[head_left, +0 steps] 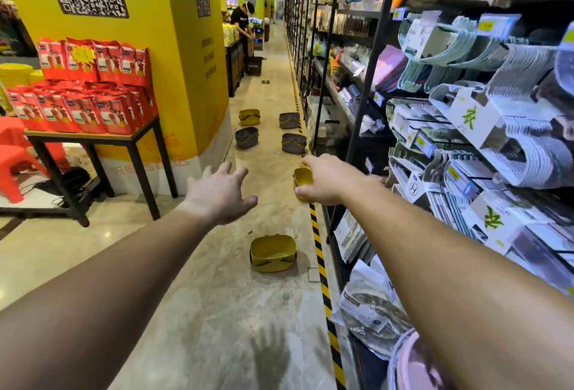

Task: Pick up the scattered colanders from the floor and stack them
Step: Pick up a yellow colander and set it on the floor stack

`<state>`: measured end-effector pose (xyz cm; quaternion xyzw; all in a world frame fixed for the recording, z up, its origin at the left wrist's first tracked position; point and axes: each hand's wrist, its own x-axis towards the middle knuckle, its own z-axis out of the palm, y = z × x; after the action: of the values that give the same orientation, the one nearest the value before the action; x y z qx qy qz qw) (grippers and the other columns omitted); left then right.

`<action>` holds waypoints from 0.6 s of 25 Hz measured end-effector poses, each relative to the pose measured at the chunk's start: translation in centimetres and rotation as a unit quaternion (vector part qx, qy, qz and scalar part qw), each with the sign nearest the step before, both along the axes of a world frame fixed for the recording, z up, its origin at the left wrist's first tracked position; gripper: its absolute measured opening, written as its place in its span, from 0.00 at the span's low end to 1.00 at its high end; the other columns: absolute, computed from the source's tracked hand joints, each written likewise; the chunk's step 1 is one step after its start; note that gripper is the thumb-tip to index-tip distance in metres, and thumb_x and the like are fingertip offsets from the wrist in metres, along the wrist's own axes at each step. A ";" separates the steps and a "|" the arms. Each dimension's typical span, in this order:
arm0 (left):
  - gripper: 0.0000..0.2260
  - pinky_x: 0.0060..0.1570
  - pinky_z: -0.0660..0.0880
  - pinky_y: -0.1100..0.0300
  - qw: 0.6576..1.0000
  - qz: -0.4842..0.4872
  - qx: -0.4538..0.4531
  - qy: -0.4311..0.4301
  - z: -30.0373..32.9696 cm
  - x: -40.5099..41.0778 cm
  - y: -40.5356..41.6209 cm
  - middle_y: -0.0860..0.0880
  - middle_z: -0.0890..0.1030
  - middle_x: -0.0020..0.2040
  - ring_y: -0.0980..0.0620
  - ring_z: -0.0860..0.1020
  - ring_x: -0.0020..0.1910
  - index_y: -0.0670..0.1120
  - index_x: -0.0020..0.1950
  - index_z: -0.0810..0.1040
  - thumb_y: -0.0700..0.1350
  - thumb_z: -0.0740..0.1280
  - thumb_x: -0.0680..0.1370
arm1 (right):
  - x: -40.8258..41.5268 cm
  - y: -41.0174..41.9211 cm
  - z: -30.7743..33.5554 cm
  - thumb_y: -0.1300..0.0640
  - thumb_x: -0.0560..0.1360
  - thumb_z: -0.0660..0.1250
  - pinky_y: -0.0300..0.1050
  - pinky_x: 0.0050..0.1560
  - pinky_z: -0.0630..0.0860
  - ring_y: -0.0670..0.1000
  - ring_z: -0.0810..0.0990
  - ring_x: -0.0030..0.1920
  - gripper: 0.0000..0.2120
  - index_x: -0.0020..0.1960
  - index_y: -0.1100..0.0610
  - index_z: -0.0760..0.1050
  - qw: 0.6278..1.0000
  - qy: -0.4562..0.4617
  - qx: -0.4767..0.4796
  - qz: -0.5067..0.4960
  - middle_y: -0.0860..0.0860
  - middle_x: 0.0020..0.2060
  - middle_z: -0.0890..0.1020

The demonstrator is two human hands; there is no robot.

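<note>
Several colanders lie along the aisle floor. A yellow colander (272, 253) sits nearest, below my hands. Farther off are a grey one (247, 137), a second grey one (293, 143), a third grey one (289, 120) and another yellow one (249, 117). My right hand (323, 180) grips a yellow colander (302, 179) by its rim, held in the air beside the shelf. My left hand (219, 194) is stretched forward with fingers spread, holding nothing.
Tall shelving (466, 141) with hangers and packaged goods lines the right, edged by yellow-black floor tape (320, 253). A black table (93, 141) with red packets stands left by a yellow pillar (186, 63). A person (242, 23) works far down the aisle by a black basket (254, 65).
</note>
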<state>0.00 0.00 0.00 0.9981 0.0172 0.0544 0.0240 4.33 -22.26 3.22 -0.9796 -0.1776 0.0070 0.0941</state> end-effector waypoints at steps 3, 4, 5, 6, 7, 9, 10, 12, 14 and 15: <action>0.33 0.65 0.67 0.34 1.000 0.005 0.013 0.019 -2.1 2.7 -0.6 0.46 0.61 0.79 0.37 0.63 0.75 0.58 0.78 0.60 0.70 0.61 0.75 | 2.1 -0.6 -1.9 0.39 0.73 0.68 0.55 0.57 0.76 0.59 0.74 0.63 0.37 0.77 0.51 0.60 0.999 0.024 -0.029 -0.004 0.56 0.68 0.71; 0.33 0.65 0.67 0.34 1.000 0.005 0.004 0.022 -2.8 4.0 -0.5 0.46 0.61 0.79 0.37 0.63 0.75 0.59 0.78 0.60 0.70 0.61 0.75 | 3.3 -0.9 -2.6 0.39 0.73 0.68 0.54 0.57 0.76 0.59 0.75 0.63 0.37 0.77 0.51 0.60 0.999 0.034 -0.032 -0.004 0.56 0.68 0.71; 0.33 0.65 0.67 0.34 1.000 0.003 -0.002 0.019 -3.9 5.4 -0.3 0.46 0.61 0.79 0.37 0.64 0.75 0.59 0.78 0.60 0.70 0.61 0.75 | 4.6 -1.0 -3.2 0.39 0.74 0.68 0.54 0.57 0.76 0.58 0.75 0.63 0.37 0.77 0.51 0.60 0.999 0.040 -0.032 -0.004 0.56 0.68 0.71; 0.33 0.66 0.67 0.34 1.000 -0.001 -0.005 0.022 -4.9 6.7 0.0 0.46 0.61 0.79 0.37 0.63 0.75 0.59 0.77 0.60 0.70 0.61 0.75 | 5.9 -1.1 -3.8 0.39 0.74 0.68 0.55 0.57 0.77 0.58 0.75 0.62 0.37 0.77 0.51 0.59 0.998 0.046 -0.032 -0.004 0.56 0.67 0.72; 0.33 0.66 0.66 0.33 1.000 -0.005 -0.008 0.024 -6.1 8.5 0.5 0.46 0.61 0.79 0.38 0.63 0.75 0.59 0.77 0.60 0.69 0.61 0.75 | 7.8 -1.0 -4.5 0.39 0.74 0.68 0.55 0.57 0.77 0.58 0.76 0.62 0.37 0.77 0.51 0.59 0.998 0.049 -0.029 -0.007 0.56 0.67 0.72; 0.33 0.66 0.66 0.31 0.999 -0.015 -0.007 0.045 -8.5 12.6 1.5 0.47 0.60 0.80 0.38 0.61 0.76 0.59 0.77 0.60 0.69 0.61 0.75 | 11.6 -0.3 -6.0 0.40 0.74 0.68 0.57 0.56 0.78 0.58 0.76 0.60 0.36 0.76 0.51 0.60 0.997 0.064 -0.039 -0.013 0.56 0.66 0.72; 0.33 0.66 0.65 0.31 0.998 -0.016 -0.014 0.058 -9.7 14.9 1.9 0.48 0.59 0.80 0.38 0.60 0.76 0.59 0.77 0.60 0.69 0.61 0.75 | 13.5 0.1 -7.0 0.40 0.74 0.67 0.57 0.55 0.78 0.58 0.76 0.59 0.35 0.76 0.51 0.62 0.996 0.074 -0.044 -0.017 0.56 0.65 0.72; 0.33 0.65 0.65 0.31 0.997 -0.019 -0.022 0.076 -12.0 20.0 2.9 0.49 0.59 0.80 0.39 0.61 0.76 0.59 0.77 0.60 0.70 0.60 0.74 | 17.7 0.9 -8.7 0.42 0.74 0.67 0.56 0.53 0.78 0.57 0.77 0.58 0.31 0.74 0.52 0.65 0.994 0.096 -0.049 -0.030 0.55 0.63 0.74; 0.33 0.64 0.66 0.33 0.995 -0.029 -0.024 0.091 -13.8 24.5 3.7 0.50 0.60 0.80 0.40 0.64 0.74 0.59 0.76 0.60 0.70 0.60 0.74 | 21.5 1.6 -10.0 0.42 0.75 0.68 0.56 0.53 0.78 0.57 0.77 0.58 0.30 0.72 0.52 0.66 0.991 0.118 -0.052 -0.041 0.55 0.62 0.75; 0.33 0.63 0.67 0.33 0.994 -0.034 -0.025 0.105 -14.9 26.8 4.0 0.50 0.60 0.80 0.40 0.65 0.74 0.59 0.76 0.60 0.70 0.60 0.74 | 23.5 2.0 -10.9 0.43 0.75 0.68 0.56 0.54 0.78 0.57 0.77 0.58 0.30 0.72 0.52 0.66 0.989 0.131 -0.053 -0.048 0.54 0.62 0.76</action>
<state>26.82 4.04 -14.87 0.9974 -0.0131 -0.0515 0.0487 27.83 -20.29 -7.67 -0.9811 -0.1161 0.1406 0.0647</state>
